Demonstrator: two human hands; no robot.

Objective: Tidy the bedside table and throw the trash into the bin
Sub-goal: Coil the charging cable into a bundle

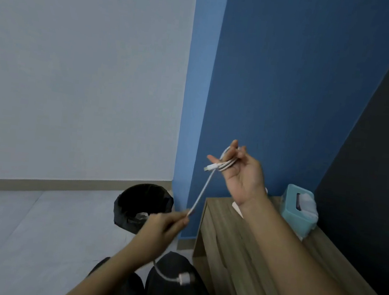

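Fingers (233, 151) of the right hand (243, 174) are spread, with a white cable (201, 192) looped several turns around them; one small plug end pokes out at 9 o'clock from the loops. From there the cable runs taut toward 7 o'clock into the left hand (162, 231), whose fingers are pinched together on it. Below that hand the cable's tail curves toward 4 o'clock and ends in a blurred white plug (184, 278) hanging over the person's dark-clad knees. At 3 o'clock from the left hand stands the wooden counter (223, 243), carrying a teal tissue box (297, 207) near its far end. On the floor at 11 o'clock from the left hand sits a bin (143, 204) lined with a black bag.
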